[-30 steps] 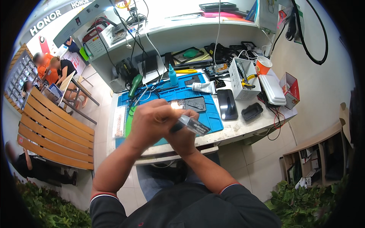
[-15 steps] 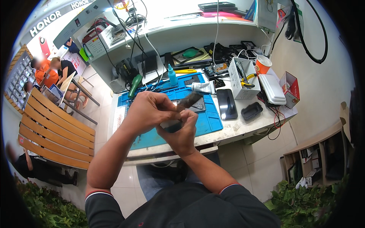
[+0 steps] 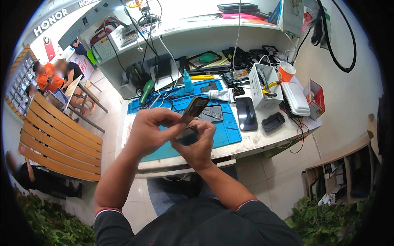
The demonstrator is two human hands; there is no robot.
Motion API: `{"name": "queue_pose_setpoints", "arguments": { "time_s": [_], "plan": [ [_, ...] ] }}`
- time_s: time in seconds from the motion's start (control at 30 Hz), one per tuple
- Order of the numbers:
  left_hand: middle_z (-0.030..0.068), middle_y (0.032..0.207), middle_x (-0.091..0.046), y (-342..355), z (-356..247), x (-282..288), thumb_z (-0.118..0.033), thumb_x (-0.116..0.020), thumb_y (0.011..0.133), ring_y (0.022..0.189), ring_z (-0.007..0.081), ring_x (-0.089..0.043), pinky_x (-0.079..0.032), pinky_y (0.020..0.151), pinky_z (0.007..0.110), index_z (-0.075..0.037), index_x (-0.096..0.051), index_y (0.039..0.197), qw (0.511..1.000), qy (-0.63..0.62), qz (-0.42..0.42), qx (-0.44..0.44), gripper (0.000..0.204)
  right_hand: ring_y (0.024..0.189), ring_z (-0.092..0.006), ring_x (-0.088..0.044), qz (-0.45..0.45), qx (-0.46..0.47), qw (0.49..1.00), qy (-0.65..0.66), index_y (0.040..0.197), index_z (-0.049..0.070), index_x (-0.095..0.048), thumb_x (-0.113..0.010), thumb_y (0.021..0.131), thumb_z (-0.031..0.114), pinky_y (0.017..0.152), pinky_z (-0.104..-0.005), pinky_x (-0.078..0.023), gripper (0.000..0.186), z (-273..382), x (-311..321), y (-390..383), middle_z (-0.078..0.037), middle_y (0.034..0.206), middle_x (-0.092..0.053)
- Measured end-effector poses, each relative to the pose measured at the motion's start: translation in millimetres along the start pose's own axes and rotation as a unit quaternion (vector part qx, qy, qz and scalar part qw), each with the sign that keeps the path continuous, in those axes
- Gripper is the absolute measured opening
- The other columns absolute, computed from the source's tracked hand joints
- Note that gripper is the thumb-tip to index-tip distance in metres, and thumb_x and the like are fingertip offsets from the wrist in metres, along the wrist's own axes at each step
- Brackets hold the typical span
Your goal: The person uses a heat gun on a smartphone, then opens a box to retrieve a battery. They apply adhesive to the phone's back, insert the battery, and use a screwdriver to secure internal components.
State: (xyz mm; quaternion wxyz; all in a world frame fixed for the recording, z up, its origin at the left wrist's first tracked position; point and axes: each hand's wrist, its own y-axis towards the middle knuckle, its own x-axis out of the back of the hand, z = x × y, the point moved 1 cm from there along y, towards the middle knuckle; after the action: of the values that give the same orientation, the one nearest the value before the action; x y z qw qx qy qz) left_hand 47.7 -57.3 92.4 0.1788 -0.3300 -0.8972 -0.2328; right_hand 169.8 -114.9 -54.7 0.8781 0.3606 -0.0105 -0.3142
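Over the blue work mat (image 3: 230, 131), my left hand (image 3: 150, 131) pinches a thin dark flat piece (image 3: 195, 106), like a phone part, tilted upward. My right hand (image 3: 197, 145) grips a second dark flat piece (image 3: 186, 138) just below it, the two close together. Behind them on the mat lie an opened phone part (image 3: 210, 113), a white tube (image 3: 221, 95) and a light-blue bottle (image 3: 187, 82). A black smartphone (image 3: 247, 114) lies to the right.
A white box of pliers (image 3: 266, 86), an orange cup (image 3: 286, 71), a black plastic tray (image 3: 273, 121) and a white case (image 3: 293, 98) crowd the right. Cables hang from the shelf (image 3: 193, 28). People (image 3: 57, 78) sit at the left beside a slatted bench (image 3: 61, 139).
The upper piece has moved from lying angled rightward to standing more steeply tilted. My left hand has shifted slightly left; my right hand still grips the lower piece.
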Motion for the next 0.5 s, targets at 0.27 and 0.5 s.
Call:
{"name": "queue_pose_setpoints", "arguments": {
  "time_s": [0.27, 0.5],
  "plan": [
    [0.0072, 0.106, -0.081, -31.8, 26.9, -9.1, 0.001, -0.085, 0.098, 0.098, 0.0136, -0.081, -0.064, 0.088, 0.028, 0.000, -0.076, 0.112, 0.990, -0.061, -0.117, -0.059, 0.017, 0.113, -0.0265, -0.072, 0.039, 0.025, 0.998, 0.032, 0.124, 0.005, -0.039, -0.104, 0.077, 0.009, 0.097, -0.0376, -0.060, 0.080, 0.1, -4.7, -7.4, -0.018, 0.124, -0.065],
    [0.0097, 0.113, -0.077, -45.5, 44.4, -20.4, 0.001, -0.077, 0.106, 0.103, 0.0157, -0.079, -0.066, 0.090, 0.032, 0.000, -0.066, 0.125, 0.968, -0.162, -0.186, -0.049, 0.021, 0.111, -0.0366, -0.071, 0.103, 0.076, 0.991, -0.044, 0.124, 0.006, -0.040, -0.104, 0.072, 0.007, 0.094, -0.0445, -0.059, 0.082, 12.2, -15.5, -6.1, -0.019, 0.126, -0.065]
  ]
}}
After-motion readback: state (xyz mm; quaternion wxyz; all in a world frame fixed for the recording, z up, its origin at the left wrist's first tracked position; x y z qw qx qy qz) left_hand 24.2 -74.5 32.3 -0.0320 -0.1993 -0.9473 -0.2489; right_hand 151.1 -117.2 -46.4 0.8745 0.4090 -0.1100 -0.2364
